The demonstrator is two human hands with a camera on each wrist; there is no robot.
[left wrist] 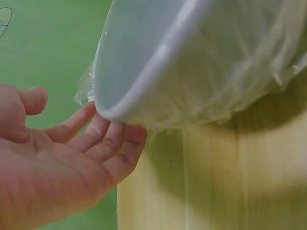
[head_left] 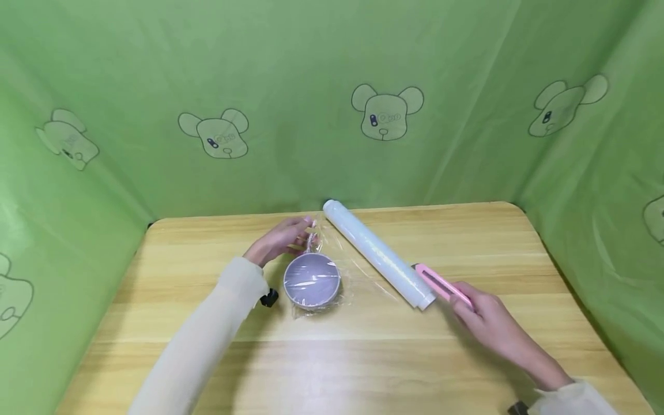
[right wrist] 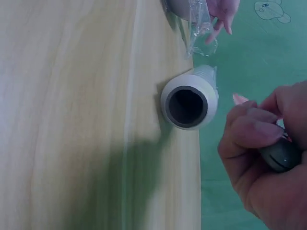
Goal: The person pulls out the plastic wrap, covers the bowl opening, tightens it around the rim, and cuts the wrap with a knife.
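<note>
A pale purple bowl (head_left: 312,280) stands on the table with clear plastic wrap (left wrist: 230,86) stretched over its top and gathered down its side. My left hand (head_left: 286,237) is at the bowl's far side, palm up in the left wrist view, loosely bent fingers right at the wrapped rim. My right hand (head_left: 485,317) grips a pink utility knife (head_left: 441,283), its tip toward the near end of the plastic wrap roll (head_left: 381,253). That roll lies slantwise right of the bowl, its hollow core facing the right wrist view. A thin sheet of film spans between bowl and roll.
The wooden table (head_left: 342,369) ends at the back against a green curtain (head_left: 301,173) printed with bear heads. More green curtain closes in the left and right sides. Pale sleeves (head_left: 202,334) cover both forearms.
</note>
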